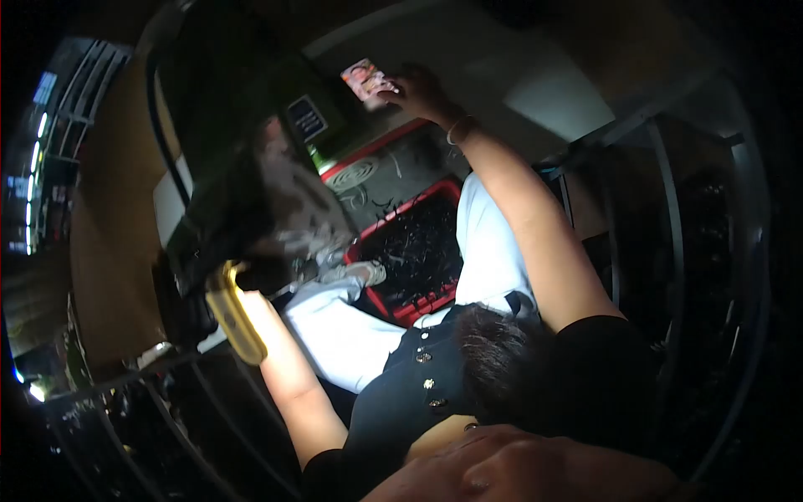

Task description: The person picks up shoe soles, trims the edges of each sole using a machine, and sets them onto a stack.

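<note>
My right hand (416, 91) reaches to the top middle, its fingers stretched over the lower right edge of a bright, picture-covered flat item (365, 79), which looks like a lit phone screen. The fingers look spread rather than wrapped round it, though they are dark. On the left, my forearm runs up beside a long yellow, glowing part (236, 316). My left hand is hidden behind this part and the dark machine (226, 109), so its fingers do not show.
A red-rimmed bin (401, 219) filled with dark scraps stands between my legs. A white tabletop patch (559, 99) lies at the upper right. A dark label plate (307, 117) is on the machine. Metal rails (669, 192) stand at the right. Lit shelving (79, 100) shows far left.
</note>
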The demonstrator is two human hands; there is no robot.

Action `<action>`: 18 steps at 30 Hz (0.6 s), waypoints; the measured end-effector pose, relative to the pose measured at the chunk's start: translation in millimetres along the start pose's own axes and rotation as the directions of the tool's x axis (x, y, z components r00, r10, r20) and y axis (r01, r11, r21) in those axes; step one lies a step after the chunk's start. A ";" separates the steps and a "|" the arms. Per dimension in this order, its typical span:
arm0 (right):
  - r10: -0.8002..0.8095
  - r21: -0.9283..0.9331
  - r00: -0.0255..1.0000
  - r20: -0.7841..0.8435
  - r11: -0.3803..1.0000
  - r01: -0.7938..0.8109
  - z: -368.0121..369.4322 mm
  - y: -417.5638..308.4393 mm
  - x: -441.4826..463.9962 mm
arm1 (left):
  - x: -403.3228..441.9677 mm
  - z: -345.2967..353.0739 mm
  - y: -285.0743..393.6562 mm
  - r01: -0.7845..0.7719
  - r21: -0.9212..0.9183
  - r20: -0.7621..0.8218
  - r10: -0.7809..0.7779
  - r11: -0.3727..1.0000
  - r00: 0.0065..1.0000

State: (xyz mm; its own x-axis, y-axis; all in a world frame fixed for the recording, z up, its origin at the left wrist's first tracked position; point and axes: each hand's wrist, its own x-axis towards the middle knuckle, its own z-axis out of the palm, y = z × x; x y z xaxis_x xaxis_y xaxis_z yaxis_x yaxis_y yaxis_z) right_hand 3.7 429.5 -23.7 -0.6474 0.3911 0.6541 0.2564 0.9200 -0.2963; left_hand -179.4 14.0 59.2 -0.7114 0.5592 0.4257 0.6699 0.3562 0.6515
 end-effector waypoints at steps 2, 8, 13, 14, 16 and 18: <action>0.058 -0.028 0.998 0.002 0.998 -0.058 -1.7 18.7 11.8 | -13.4 15.9 -26.8 -0.017 0.208 0.042 0.008 0.978 0.999; 0.275 -0.281 0.779 -0.564 0.823 -0.494 -92.6 136.1 12.1 | -117.6 22.1 -44.6 -0.011 0.381 0.079 -0.021 0.925 0.997; 0.311 -0.245 0.858 -0.409 0.868 -0.432 -149.2 205.9 9.6 | -178.7 23.3 8.2 0.087 0.416 0.002 -0.097 0.905 0.995; 0.318 -0.199 0.878 -0.357 0.893 -0.404 -150.4 221.9 11.8 | -185.2 22.6 15.0 0.108 0.435 -0.002 -0.119 0.894 0.993; 0.318 -0.110 0.904 -0.286 0.926 -0.360 -148.9 235.1 24.6 | -192.6 22.3 15.9 0.121 0.484 0.024 -0.151 0.867 0.988; 0.325 -0.049 0.911 -0.254 0.936 -0.348 -143.9 244.9 32.4 | -194.5 21.7 10.2 0.119 0.531 0.052 -0.173 0.839 0.984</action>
State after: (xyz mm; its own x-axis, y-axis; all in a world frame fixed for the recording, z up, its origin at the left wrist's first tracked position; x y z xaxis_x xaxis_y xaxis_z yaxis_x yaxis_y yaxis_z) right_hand 148.8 671.0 25.1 -0.3238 0.6617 0.6762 0.5009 0.7262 -0.4708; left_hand -29.7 -74.9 -30.6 -0.8044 0.5274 0.2736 0.5900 0.7631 0.2638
